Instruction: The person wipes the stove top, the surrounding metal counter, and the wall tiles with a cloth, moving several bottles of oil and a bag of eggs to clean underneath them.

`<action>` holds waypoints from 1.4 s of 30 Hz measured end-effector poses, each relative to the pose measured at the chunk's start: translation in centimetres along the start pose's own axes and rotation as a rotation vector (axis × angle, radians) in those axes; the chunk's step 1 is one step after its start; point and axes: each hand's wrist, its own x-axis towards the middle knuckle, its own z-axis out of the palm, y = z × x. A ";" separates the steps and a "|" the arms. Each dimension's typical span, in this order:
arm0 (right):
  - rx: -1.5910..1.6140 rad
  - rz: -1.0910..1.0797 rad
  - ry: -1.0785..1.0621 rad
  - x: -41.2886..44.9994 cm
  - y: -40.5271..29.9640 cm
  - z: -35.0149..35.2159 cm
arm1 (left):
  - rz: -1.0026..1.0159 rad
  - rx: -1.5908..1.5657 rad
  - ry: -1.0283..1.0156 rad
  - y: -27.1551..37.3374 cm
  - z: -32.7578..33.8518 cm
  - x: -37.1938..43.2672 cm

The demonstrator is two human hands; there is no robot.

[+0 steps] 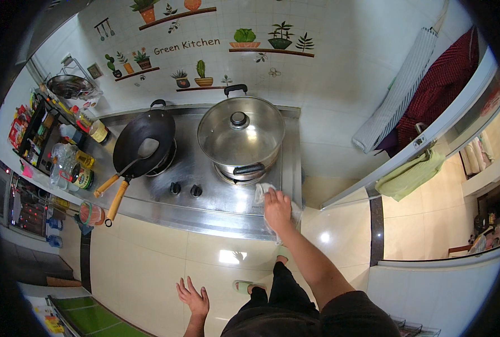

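My right hand (278, 210) presses a whitish cloth (263, 192) onto the right front corner of the stainless steel gas stove (220, 208), its fingers bent over the cloth. Just behind it stands a large steel pot with a glass lid (220, 143) on the right burner. On the left burner sits a black wok (126, 145), tilted, its wooden handle towards the front left. A metal spatula (148, 148) with a wooden handle lies in the wok. Two black knobs (175, 188) are between the burners at the front. My left hand (194, 297) hangs over the floor, fingers spread and holding nothing.
Bottles (99, 131) and a black spice rack (33, 130) fill the counter's left end. A red-rimmed bin (91, 214) is near the wok's handle. At right are a door frame (359, 189) with a green cloth (410, 175), and hanging aprons or cloths (437, 80).
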 end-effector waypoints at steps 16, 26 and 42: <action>0.087 0.161 -0.147 2.4 1.0 0.6 | 0.035 0.019 -0.020 0.5 -0.7 1.8; 0.466 -0.057 -0.330 -4.0 -5.4 -2.7 | 0.025 0.036 -0.097 -1.2 0.5 -0.7; 0.521 -0.153 -0.320 -9.5 -4.0 -4.3 | -0.060 0.074 -0.040 -6.1 1.7 -3.0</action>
